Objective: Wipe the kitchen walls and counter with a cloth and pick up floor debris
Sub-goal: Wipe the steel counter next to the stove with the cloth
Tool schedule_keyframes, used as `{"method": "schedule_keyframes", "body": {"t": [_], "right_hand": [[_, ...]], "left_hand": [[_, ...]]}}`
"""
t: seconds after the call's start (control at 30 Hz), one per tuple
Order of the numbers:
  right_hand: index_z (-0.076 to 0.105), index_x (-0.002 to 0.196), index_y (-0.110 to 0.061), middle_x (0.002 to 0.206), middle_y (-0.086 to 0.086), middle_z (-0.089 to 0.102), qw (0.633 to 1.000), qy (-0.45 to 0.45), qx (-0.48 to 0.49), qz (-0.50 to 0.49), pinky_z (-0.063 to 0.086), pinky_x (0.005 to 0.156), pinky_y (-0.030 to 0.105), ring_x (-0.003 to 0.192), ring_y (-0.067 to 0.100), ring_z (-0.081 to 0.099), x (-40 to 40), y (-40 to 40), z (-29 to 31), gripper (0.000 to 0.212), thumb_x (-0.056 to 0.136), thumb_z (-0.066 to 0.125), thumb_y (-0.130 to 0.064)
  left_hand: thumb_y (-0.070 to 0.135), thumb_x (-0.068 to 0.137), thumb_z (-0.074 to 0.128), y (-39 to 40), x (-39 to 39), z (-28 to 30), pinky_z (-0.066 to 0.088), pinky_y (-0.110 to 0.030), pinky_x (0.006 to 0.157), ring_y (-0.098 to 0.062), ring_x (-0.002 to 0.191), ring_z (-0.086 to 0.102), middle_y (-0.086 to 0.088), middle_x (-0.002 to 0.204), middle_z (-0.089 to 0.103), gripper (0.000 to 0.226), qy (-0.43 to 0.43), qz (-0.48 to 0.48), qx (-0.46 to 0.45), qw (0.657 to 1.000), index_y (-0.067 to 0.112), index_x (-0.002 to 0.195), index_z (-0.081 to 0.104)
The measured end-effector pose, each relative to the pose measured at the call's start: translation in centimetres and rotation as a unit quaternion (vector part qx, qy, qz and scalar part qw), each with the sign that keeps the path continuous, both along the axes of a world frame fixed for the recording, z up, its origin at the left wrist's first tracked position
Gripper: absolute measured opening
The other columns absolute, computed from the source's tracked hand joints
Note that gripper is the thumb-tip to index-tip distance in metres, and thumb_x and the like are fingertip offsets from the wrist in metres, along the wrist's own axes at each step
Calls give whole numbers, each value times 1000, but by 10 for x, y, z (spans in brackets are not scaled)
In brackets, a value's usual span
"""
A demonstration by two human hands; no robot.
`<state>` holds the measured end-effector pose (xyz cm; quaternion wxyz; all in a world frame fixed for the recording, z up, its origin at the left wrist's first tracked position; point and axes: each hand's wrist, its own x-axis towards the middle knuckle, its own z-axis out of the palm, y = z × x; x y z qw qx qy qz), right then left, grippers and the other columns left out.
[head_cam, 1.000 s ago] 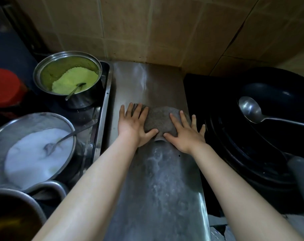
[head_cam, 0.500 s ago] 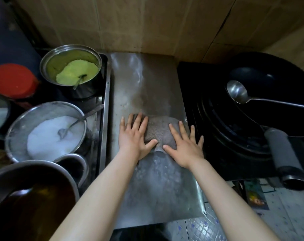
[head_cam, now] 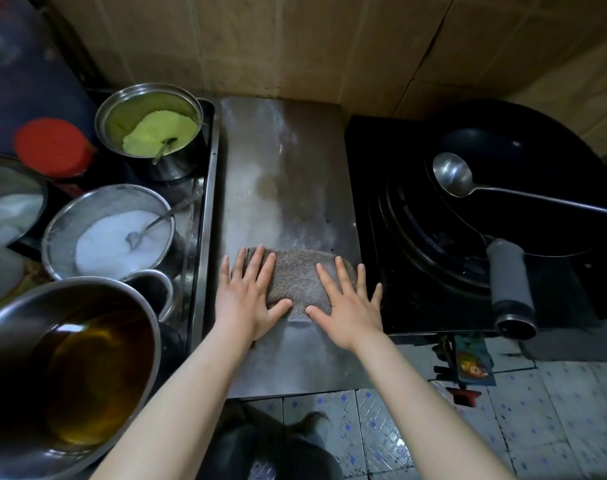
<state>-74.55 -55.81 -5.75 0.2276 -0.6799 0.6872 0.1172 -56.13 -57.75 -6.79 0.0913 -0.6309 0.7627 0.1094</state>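
Both hands lie flat on the cloth (head_cam: 300, 282), which sits on the steel counter (head_cam: 284, 161) toward its front edge. The left hand (head_cam: 248, 299) presses the cloth's left end and the right hand (head_cam: 347, 306) its right end, the fingers of each straight and spread, curled round nothing. By my reading the task is in the middle of the counter wipe. Behind the cloth, toward the wall (head_cam: 295, 43), the counter shows pale cloudy streaks and a brownish patch, so that stretch may want another pass. The narrow strip in front of the cloth looks duller and more even. Whether the wall has been wiped I cannot tell; its tiles carry no clear sign either way. The floor (head_cam: 503, 410) in front of the counter holds some small litter, including a dark printed wrapper (head_cam: 473, 362) and a red scrap (head_cam: 465, 396), so the pick-up appears not yet done. The cloth is folded into a flat oblong. Its long axis runs side to side across the counter, parallel to the counter's front edge, and it nearly spans the width. Its left end stops just short of the tray (head_cam: 205, 237) of pots, while its right end reaches about to the counter's edge beside the black stove (head_cam: 371, 202). With both palms on it, it seems set for strokes along the counter's depth.
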Motion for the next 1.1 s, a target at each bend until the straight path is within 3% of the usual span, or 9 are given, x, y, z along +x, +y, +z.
{"method": "schedule_keyframes", "body": {"t": [0.13, 0.23, 0.37, 0.47, 0.6, 0.77, 0.97, 1.1], "right_hand": [[-13, 144, -48, 154, -11, -28, 1000, 0, 4, 13, -11, 111, 57, 141, 28, -27, 3, 13, 1, 77, 88, 35, -67], [-14, 144, -48, 153, -11, -29, 1000, -2, 10, 16, -12, 111, 57, 141, 28, -29, 4, 23, 2, 77, 88, 35, -67], [-16, 144, -47, 153, -10, -30, 999, 3, 25, 23, -13, 111, 57, 140, 28, -30, 8, 34, 4, 77, 88, 34, -66], [-16, 145, -46, 153, -9, -29, 999, 7, 34, 37, -14, 110, 58, 140, 28, -29, 9, 31, 8, 78, 88, 34, -67], [-14, 147, -41, 156, -7, -22, 998, 21, 11, 64, -12, 111, 57, 142, 27, -25, 1, 35, 16, 79, 90, 35, -64], [-12, 148, -39, 157, -7, -19, 997, 39, -1, 67, -9, 113, 57, 143, 28, -23, -7, 39, 17, 75, 92, 34, -61], [-9, 149, -37, 158, -7, -15, 997, -3, -66, 28, -9, 113, 54, 145, 26, -19, -8, 38, 34, 74, 94, 35, -57], [-10, 149, -36, 158, -7, -15, 999, -20, -37, -20, -10, 113, 53, 144, 24, -20, -20, 59, 39, 73, 95, 36, -53]], "left_hand": [[75, 64, -9, 16, 4, 0, -17, -48, 108, -28, 146, -11, 0, 159, -13, 100, -24, 3, 3, 1000, 23, 149, -12], [76, 80, 8, 27, 6, 2, -15, -49, 112, -29, 145, -13, -1, 158, -16, 90, -28, 3, 10, 1000, 22, 149, -14], [77, 75, 1, 38, 9, 5, -14, -49, 113, -30, 145, -14, -1, 158, -17, 93, -32, 4, 23, 999, 22, 149, -15], [73, 85, 19, 36, 10, 9, -12, -50, 114, -29, 145, -14, -2, 158, -17, 89, -28, 4, 34, 999, 22, 149, -15], [71, 85, 28, 40, 13, 14, -14, -51, 112, -27, 146, -14, -3, 158, -15, 89, -8, -17, 21, 1000, 26, 148, -16], [68, 88, 26, 43, 12, 16, -16, -51, 111, -27, 145, -15, -2, 158, -17, 81, -5, -14, 30, 999, 32, 147, -17], [67, 89, 24, 40, 13, 30, -14, -54, 112, -29, 145, -17, -2, 158, -15, 80, -4, -29, 20, 999, 32, 147, -18], [66, 90, 24, 49, 3, 38, -15, -54, 111, -30, 144, -17, -2, 158, -17, 79, 13, -54, 27, 998, 34, 146, -20]]}}
